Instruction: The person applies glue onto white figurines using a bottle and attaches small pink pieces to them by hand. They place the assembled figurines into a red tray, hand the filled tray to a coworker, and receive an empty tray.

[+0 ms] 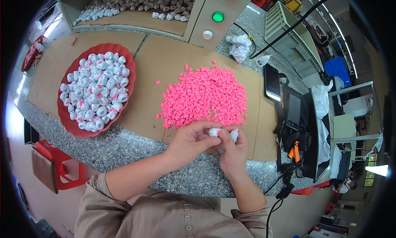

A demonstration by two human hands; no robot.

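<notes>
My left hand (187, 141) pinches a small rounded white piece (213, 132) between thumb and fingers, and a bit of pink shows on its side. Right beside it, the thumb of my right hand (234, 157) presses at that pink bit. The same right hand has its fingers closed around a small white bottle-like thing (234, 135), mostly hidden; only its pale upper part shows. Just beyond both hands spreads a heap of small pink pieces (204, 96) on cardboard. To the left stands a red scalloped bowl (131, 69), filled with white pieces, many bearing pink bits.
Flat cardboard (152, 56) covers much of the speckled grey tabletop (123, 149). A cabinet (202, 25) with red and green lights stands at the back, brown and white pieces inside. A small bottle (262, 60), phone (272, 83) and cables lie right. A red stool (68, 168) is lower left.
</notes>
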